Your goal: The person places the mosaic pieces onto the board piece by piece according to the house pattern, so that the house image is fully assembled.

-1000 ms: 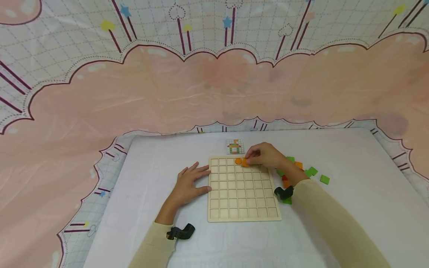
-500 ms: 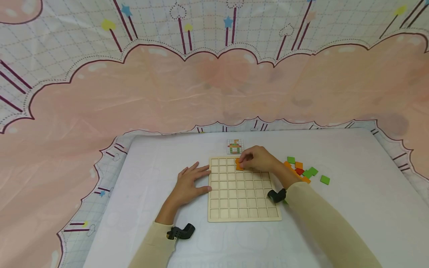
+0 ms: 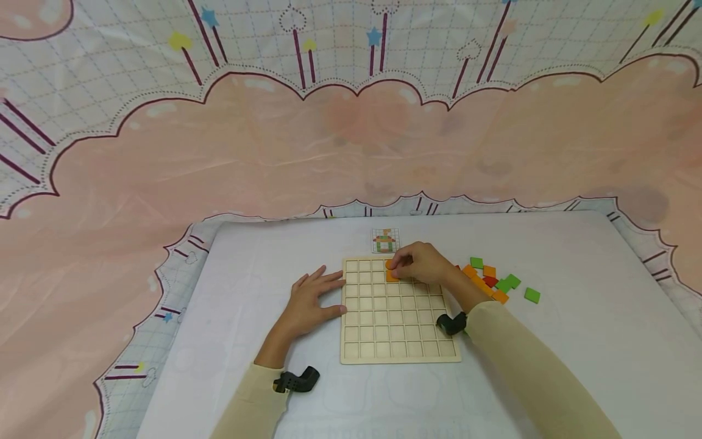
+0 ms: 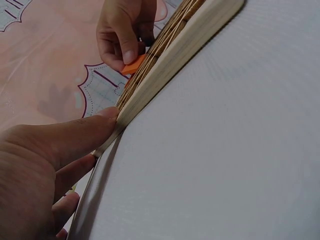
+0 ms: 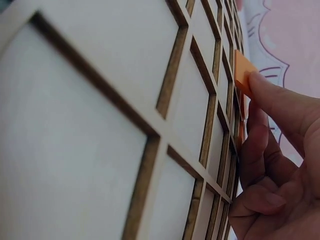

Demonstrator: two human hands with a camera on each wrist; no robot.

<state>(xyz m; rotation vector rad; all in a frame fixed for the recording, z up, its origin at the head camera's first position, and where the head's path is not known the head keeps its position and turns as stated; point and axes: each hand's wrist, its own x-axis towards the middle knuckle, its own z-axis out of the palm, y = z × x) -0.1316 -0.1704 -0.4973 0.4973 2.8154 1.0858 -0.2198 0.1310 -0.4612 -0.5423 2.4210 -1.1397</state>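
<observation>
A wooden grid board (image 3: 397,334) lies on the white table. My right hand (image 3: 422,263) pinches an orange square tile (image 3: 392,277) over the second row from the far edge; in the right wrist view the thumb lies against this tile (image 5: 243,71), which looks slightly tilted to the board. Just beyond it, a round orange piece (image 3: 388,264) sits in the far row, partly covered by my fingers. My left hand (image 3: 308,305) has its fingers spread, with fingertips and thumb touching the board's left edge. The left wrist view shows that thumb (image 4: 95,127) against the board's side.
Right of the board lie loose tiles: several green ones (image 3: 512,280), several orange ones (image 3: 489,271) and a red one (image 3: 490,281); my right forearm hides part of this pile. Beyond the board's far edge is a small card (image 3: 386,240) printed with a coloured grid picture.
My right hand has moved left and slightly nearer with the orange square tile, from beside the round piece to just below it. More of the loose pile shows. My left hand stays put.
</observation>
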